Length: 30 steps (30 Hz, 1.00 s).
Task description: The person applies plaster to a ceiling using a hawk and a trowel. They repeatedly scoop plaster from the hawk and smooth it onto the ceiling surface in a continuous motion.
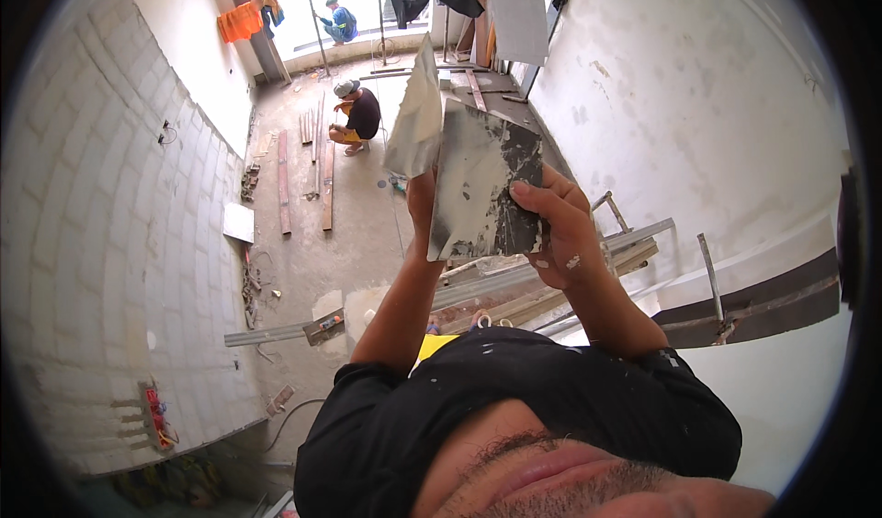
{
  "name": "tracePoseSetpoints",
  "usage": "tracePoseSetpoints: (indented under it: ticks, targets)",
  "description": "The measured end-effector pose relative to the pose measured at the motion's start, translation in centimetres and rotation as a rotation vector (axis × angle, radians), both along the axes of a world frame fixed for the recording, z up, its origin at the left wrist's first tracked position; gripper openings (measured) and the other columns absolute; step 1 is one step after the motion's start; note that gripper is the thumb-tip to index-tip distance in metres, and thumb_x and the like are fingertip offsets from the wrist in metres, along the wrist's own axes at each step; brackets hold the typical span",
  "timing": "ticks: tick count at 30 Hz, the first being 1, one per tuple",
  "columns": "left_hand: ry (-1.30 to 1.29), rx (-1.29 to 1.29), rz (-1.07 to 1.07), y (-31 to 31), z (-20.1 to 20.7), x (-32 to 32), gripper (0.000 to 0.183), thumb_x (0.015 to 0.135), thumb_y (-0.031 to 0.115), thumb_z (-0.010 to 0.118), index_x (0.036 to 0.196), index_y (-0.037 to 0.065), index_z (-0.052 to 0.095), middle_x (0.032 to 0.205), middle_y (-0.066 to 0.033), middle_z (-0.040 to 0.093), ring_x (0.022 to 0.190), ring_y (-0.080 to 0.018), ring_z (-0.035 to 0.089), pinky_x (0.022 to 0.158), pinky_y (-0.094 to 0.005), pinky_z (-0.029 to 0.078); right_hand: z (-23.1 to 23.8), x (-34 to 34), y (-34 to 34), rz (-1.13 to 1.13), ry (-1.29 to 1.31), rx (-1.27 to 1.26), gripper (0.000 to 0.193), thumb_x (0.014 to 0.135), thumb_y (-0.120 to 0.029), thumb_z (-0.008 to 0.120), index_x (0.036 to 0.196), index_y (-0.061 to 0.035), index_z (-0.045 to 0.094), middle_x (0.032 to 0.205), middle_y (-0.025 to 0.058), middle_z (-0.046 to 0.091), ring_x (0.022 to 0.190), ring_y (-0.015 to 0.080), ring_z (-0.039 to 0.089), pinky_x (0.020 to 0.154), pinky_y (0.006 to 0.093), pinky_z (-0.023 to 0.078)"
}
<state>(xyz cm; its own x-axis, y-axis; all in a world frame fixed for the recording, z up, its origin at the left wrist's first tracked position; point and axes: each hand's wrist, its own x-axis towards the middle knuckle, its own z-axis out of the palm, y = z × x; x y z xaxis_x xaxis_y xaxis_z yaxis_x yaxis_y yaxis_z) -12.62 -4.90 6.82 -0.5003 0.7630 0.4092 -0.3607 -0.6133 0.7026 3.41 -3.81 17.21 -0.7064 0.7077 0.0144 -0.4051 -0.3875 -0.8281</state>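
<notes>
My right hand [562, 219] is closed on the edge of a dark flat plate [482, 187] smeared with grey-white putty, thumb on its face. Specks of putty stick to the skin of that hand. Just left of the plate, my left hand [422, 194] grips a putty knife [415, 118] with a broad, putty-coated blade pointing up. Most of the left fingers are hidden behind the plate, and the knife's handle is out of sight. Blade and plate are held up close together in front of me.
Metal channels and planks [551, 274] lie raised across the space beneath my arms. Long boards [328, 182] rest on the floor at the left. One person [360, 113] squats beyond them; another person [341, 23] is by the bright opening. A block wall [119, 205] stands left.
</notes>
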Motion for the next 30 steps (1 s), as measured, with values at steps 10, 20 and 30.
tracePoseSetpoints:
  ticks: [10,20,30]
  targets:
    - [0.728,-0.029,0.483,0.1,0.5,-0.7,0.069,0.093,-0.004,0.06,0.158,0.008,0.038,0.16,-0.0178,0.043,0.134,-0.0355,0.051,0.111,-0.0438,0.039,1.9,2.2,-0.8,-0.08,0.107,0.021,0.036,0.097,-0.003,0.059,0.13,0.0085,0.056,0.114,0.0168,0.072,0.092,0.0181,0.075,0.08,0.0299,0.063]
    - [1.149,-0.065,0.642,-4.5,4.7,-0.7,0.061,0.094,-0.005,0.051,0.154,0.004,0.042,0.146,-0.0262,0.052,0.116,-0.0364,0.058,0.1,-0.0409,0.045,5.9,8.3,0.7,-0.224,0.251,0.326,0.045,0.095,-0.004,0.06,0.137,0.0088,0.051,0.118,0.0176,0.071,0.097,0.0186,0.074,0.084,0.0306,0.062]
    - [0.164,-0.289,-0.238,-6.9,0.5,7.0,0.046,0.092,-0.005,0.054,0.137,0.005,0.046,0.103,-0.0085,0.06,0.071,-0.0156,0.06,0.06,-0.0313,0.054,27.8,20.4,-5.2,-1.215,0.588,1.542,0.046,0.094,-0.018,0.071,0.132,0.0037,0.059,0.12,0.0105,0.069,0.108,0.0165,0.065,0.098,0.0324,0.049]
